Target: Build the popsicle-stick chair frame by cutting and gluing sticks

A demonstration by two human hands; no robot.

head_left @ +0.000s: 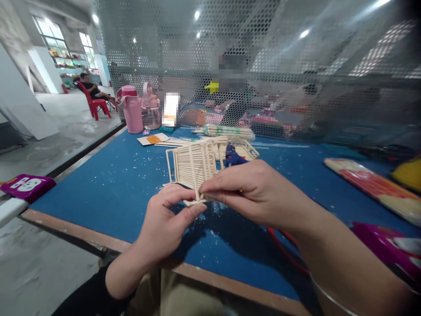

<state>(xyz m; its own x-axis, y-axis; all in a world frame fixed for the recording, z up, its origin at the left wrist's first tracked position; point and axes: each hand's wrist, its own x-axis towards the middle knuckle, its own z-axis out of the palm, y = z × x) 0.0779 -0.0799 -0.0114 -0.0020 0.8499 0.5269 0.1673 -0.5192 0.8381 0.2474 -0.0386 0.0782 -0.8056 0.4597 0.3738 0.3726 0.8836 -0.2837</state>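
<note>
Stick frame (187, 164) extends forward from left hand (169, 215), fingers holding near corner; right hand (253, 188) pinches there, contents unclear.

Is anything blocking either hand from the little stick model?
Nothing visible. The left hand and right hand both touch the stick model at its near end; the blue tool shows beyond the right hand, not between.

Between the fingers (226, 181) of both hands you have a pale slatted stick model (189, 164), its close-set rods joined into an open-ended frame, tilted above the blue tabletop (98, 188).
</note>
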